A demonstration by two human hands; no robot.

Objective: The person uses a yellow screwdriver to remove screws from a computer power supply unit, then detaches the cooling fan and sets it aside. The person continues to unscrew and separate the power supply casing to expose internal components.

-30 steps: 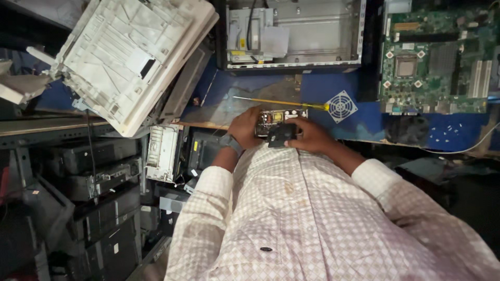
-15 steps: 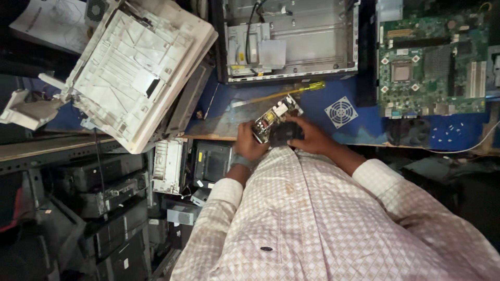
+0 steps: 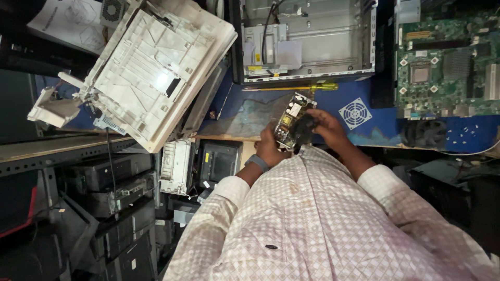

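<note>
A blue-topped workbench [image 3: 375, 132] with a wooden front edge carried the clutter. Toward its left end lay a white plastic printer cover [image 3: 156, 73], tilted over the front edge, and at the back stood an open metal computer case [image 3: 307, 39] with a yellow-handled screwdriver [image 3: 297, 87] just before it. A green motherboard [image 3: 448, 65] lay at the right end, and a small white fan grille [image 3: 355, 113] lay near the front edge.

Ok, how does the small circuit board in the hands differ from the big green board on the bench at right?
The small circuit board is held tilted between the left hand and right hand; the green board lies flat on the blue bench, untouched. The held board is narrow and much smaller; the green board is wide. Both are bare, uncased boards crowded with parts.
</note>
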